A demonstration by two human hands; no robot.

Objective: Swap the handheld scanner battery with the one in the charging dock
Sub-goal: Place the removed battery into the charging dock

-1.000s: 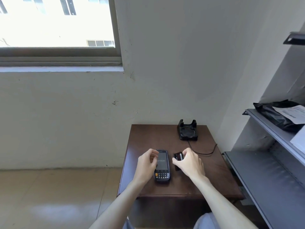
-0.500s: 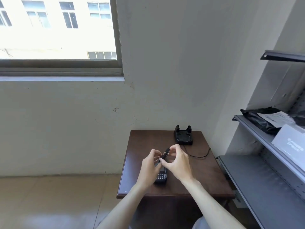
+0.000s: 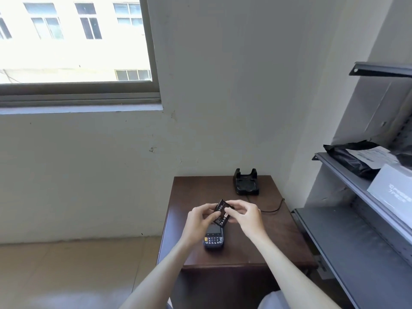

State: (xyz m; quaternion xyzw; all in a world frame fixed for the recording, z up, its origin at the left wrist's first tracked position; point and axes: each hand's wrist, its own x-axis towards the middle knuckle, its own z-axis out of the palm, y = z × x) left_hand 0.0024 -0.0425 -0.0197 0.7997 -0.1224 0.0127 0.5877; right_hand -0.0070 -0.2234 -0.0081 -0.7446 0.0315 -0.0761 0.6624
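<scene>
Turned flat-on since half a second ago: battery (image 3: 221, 213), then edge-on, now label face up, black with white print, print unreadable. Pinched between left hand (image 3: 199, 220) and right hand (image 3: 244, 216), lower centre, above scanner (image 3: 213, 236) on table (image 3: 278, 241). Scanner screen half hidden. Charging dock (image 3: 245, 182) above, contents indistinct.

Between your fingertips the battery (image 3: 220, 212) looked like matt black plastic with a paper label. Below your grip, the scanner (image 3: 213, 237) had a glossy screen. The table (image 3: 263, 241) was smooth dark wood; beyond, the dock (image 3: 246, 182) looked like black plastic.
</scene>
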